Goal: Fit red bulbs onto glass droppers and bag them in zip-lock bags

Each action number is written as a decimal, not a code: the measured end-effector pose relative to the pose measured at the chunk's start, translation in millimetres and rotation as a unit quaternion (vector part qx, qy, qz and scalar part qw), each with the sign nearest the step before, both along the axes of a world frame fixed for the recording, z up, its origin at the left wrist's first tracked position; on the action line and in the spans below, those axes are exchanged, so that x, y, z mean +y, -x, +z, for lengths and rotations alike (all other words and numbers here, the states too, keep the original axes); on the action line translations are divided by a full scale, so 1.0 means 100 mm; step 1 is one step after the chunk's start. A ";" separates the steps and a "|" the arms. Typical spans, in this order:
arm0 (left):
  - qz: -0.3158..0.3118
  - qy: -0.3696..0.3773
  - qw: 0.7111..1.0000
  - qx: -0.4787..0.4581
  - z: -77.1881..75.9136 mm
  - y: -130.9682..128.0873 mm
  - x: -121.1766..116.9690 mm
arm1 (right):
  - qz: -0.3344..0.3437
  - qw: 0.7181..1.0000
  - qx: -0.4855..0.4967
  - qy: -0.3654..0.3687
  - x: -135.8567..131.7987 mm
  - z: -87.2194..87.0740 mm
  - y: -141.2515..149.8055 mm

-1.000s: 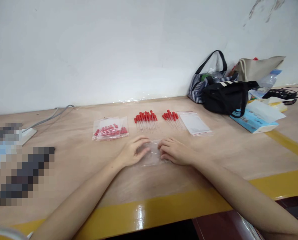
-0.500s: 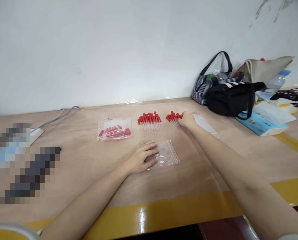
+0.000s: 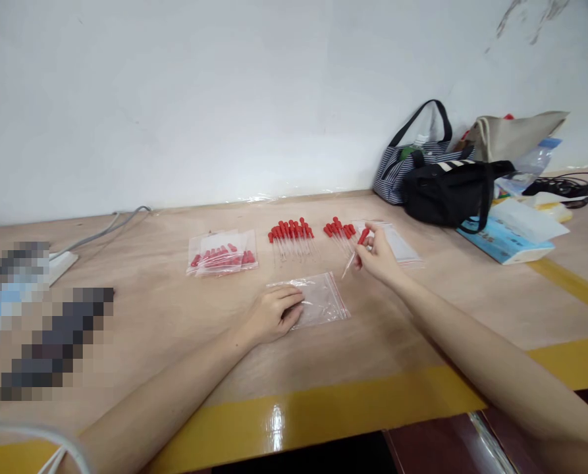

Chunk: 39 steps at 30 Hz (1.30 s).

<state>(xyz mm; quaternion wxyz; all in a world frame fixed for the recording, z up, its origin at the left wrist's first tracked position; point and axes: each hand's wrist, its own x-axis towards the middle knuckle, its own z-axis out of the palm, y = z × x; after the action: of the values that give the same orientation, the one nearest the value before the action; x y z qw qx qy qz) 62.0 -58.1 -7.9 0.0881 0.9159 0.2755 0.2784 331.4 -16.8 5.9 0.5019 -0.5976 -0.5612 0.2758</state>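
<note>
My right hand (image 3: 376, 253) pinches a dropper (image 3: 363, 237) by its red rubber bulb; the clear tube slants down to the left, its tip above the table. My left hand (image 3: 278, 313) rests with loosely bent fingers on the left part of a clear zip bag (image 3: 320, 299), which lies flat. Beyond the bag a row of droppers (image 3: 291, 232) lies with red bulbs away from me. A smaller bunch of droppers (image 3: 337, 228) is just left of my right hand. Bagged droppers (image 3: 222, 257) lie to the left.
More flat clear bags (image 3: 403, 249) lie behind my right hand. A striped bag (image 3: 392, 174), a black bag (image 3: 442, 197) and a blue tissue pack (image 3: 506, 240) stand at the right. A grey cable (image 3: 110, 227) runs at the back left. Yellow tape (image 3: 323, 408) marks the table's front edge.
My right hand has come away from the smaller bunch towards me, with one dropper lifted in its fingers. My left hand stays on the zip bag, its fingers closer together.
</note>
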 end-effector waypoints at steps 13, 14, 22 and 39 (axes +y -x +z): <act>-0.004 0.022 1.000 0.008 0.00 -0.01 0.05 | -0.014 0.988 0.148 -0.045 -0.21 -0.26 0.15; -0.004 0.022 1.000 0.008 0.00 -0.01 0.05 | -0.013 0.986 0.158 -0.043 -0.22 -0.25 0.16; -0.002 0.030 0.999 0.012 0.06 -0.02 0.03 | -0.008 0.965 0.262 0.019 -0.32 -0.19 0.33; 0.020 0.041 0.998 0.036 0.07 -0.02 0.04 | 0.230 0.958 0.105 0.137 -0.44 -0.07 0.24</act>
<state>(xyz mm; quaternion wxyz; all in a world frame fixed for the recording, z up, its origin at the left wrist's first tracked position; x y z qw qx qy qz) 64.1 -54.1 -1.3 0.1098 0.9152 0.3080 0.2357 307.9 -60.4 -1.0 0.3941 -0.4835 -0.5842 0.5193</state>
